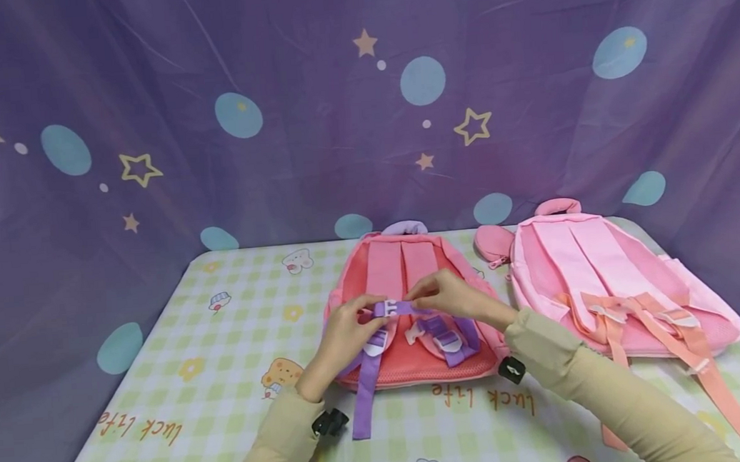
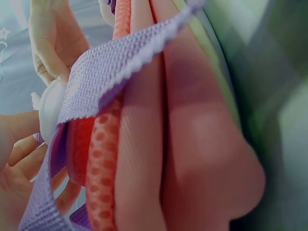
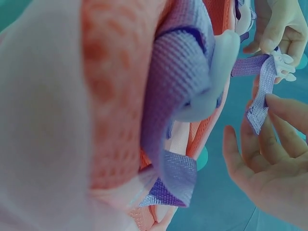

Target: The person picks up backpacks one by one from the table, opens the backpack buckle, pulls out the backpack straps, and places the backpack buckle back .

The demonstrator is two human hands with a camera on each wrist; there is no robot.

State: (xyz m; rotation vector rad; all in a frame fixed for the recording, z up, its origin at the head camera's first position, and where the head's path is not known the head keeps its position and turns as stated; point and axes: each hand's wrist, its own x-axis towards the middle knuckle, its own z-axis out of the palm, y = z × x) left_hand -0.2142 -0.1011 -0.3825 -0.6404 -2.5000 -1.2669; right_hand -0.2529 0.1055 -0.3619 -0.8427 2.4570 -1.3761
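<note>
A coral-pink backpack (image 1: 381, 259) lies back side up on the table, its shoulder straps showing. Over its middle, my left hand (image 1: 345, 336) pinches a white plastic buckle (image 1: 390, 307) with prongs, threaded with purple webbing. My right hand (image 1: 448, 298) pinches the purple strap (image 1: 406, 308) to the right of that buckle; in the right wrist view the strap's free end (image 3: 260, 113) lies between thumb and fingers. Below hang white adjusters (image 1: 448, 341), another white buckle piece (image 1: 414, 334) and a long purple tail (image 1: 365, 399). In the left wrist view, webbing (image 2: 106, 72) partly covers the hands.
A light-pink backpack (image 1: 593, 251) with orange straps (image 1: 716, 386) lies to the right, a small round pink pouch (image 1: 495, 242) beside it. Beneath is a green checked tablecloth (image 1: 225, 370). A purple curtain (image 1: 314, 163) stands behind the table.
</note>
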